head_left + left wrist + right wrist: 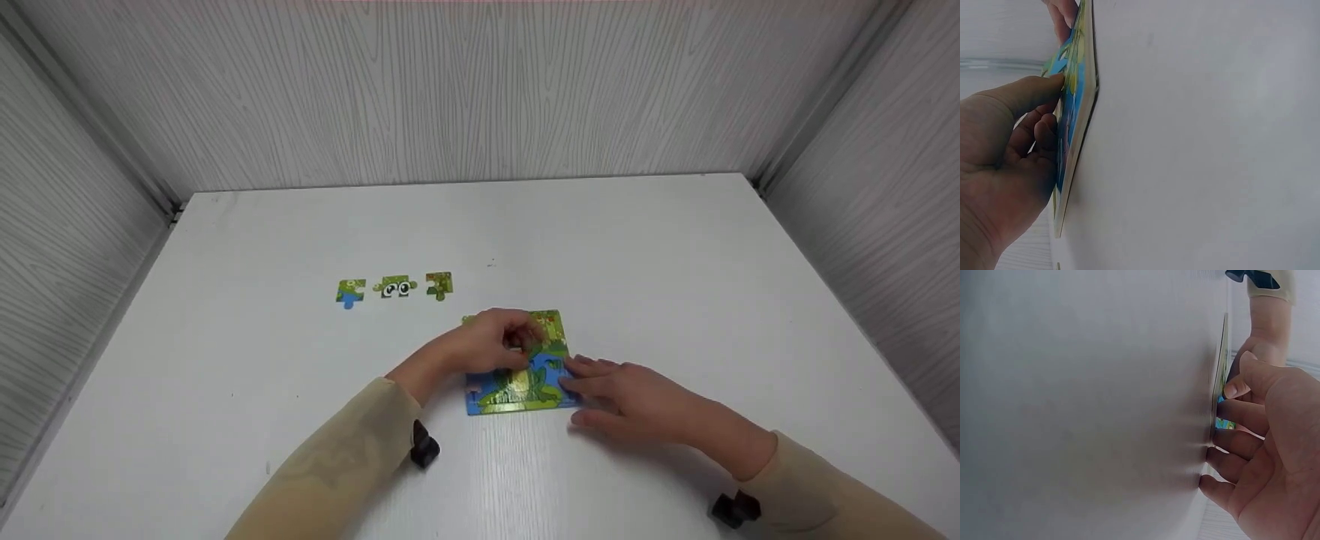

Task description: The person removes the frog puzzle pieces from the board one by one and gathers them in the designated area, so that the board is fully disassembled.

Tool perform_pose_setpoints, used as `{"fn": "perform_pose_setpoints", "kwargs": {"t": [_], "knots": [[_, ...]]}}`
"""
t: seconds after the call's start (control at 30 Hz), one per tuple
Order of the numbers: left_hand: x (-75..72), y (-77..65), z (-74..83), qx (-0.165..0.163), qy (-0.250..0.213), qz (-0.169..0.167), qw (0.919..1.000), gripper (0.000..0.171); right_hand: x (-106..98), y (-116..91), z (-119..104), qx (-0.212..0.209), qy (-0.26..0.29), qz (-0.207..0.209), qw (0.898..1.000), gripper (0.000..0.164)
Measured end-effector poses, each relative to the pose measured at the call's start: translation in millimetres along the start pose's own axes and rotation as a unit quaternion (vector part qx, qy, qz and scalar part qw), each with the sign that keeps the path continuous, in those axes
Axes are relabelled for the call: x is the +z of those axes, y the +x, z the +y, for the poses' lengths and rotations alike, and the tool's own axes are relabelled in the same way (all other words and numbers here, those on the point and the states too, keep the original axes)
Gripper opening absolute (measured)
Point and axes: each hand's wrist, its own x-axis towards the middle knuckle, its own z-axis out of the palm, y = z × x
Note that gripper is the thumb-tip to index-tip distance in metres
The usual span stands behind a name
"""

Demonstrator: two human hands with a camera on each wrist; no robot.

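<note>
Beige sleeves (330,457) lead toward a pale-edged, green-and-blue jigsaw board (517,407) on the white counter (187,360). The left hand (487,341) curls over it, apparently seating a piece; whether it pinches one is hidden. The right hand (637,397), fingers slightly spread, touches its edge. Three loose green-printed pieces (396,289) lie beyond, likely wanted next.

Head view: left hand (491,345) hides part of the puzzle (517,386), upper left; whether it grips anything, cannot tell. Left sleeve (334,461) and right sleeve (825,484) cut off by bottom edge. Right wrist view: right hand (1278,450) runs past right edge.
</note>
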Motion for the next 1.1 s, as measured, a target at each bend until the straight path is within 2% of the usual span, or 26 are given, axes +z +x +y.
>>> {"fn": "perform_pose_setpoints", "kwargs": {"t": [0.13, 0.37, 0.67, 0.87, 1.1], "knots": [[1.7, 0.3, 4.2, -0.017, 0.022, 0.002, 0.9996, 0.041, -0.3, 0.2, 0.4, -0.003, -0.003, 0.001, 1.000, 0.071], [5.1, 3.5, 7.6, -0.014, 0.063, 0.010, 0.9979, 0.041, -0.5, 0.0, 0.4, 0.000, -0.001, 0.000, 1.000, 0.071], [1.7, 3.6, 9.2, -0.003, 0.042, -0.001, 0.9991, 0.037, -0.1, -0.2, 0.5, -0.015, 0.002, 0.007, 1.000, 0.068], [0.3, 2.9, 7.2, -0.001, 0.028, -0.013, 0.9995, 0.044, 0.4, -0.6, 0.6, -0.012, 0.001, 0.007, 1.000, 0.070], [1.2, 1.4, 4.6, -0.003, 0.028, 0.012, 0.9995, 0.039, 0.8, 0.2, 2.1, -0.012, -0.002, 0.009, 1.000, 0.070]]}}
